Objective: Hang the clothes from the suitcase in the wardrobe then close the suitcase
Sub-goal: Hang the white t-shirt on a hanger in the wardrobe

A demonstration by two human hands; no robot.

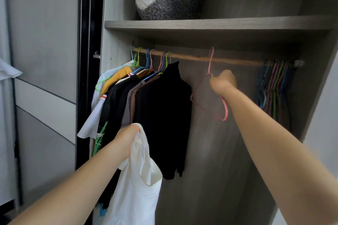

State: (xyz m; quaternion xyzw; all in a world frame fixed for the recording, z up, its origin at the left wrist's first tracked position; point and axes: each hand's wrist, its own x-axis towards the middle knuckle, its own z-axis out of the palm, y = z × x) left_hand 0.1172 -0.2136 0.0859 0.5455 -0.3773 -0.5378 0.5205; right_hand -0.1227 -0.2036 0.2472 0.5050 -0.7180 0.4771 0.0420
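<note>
White top (139, 188) hangs vertically, gripped by left hand (126, 142); right hand (223, 83) grips pink hanger (226, 110).

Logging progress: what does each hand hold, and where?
Left hand grips the white top at its shoulder; right hand grips the pink hanger below its hook.

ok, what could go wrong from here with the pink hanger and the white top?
1. The right hand grips the thin pink wire hanger below its hook, which sits at the wooden rod; pulled off tilted, the hook could snag.
2. The left hand holds the white sleeveless top bunched by one edge; it may slip while the hanger is threaded in.
3. The black long-sleeved garment hangs close beside; the hanger could catch it.
</note>
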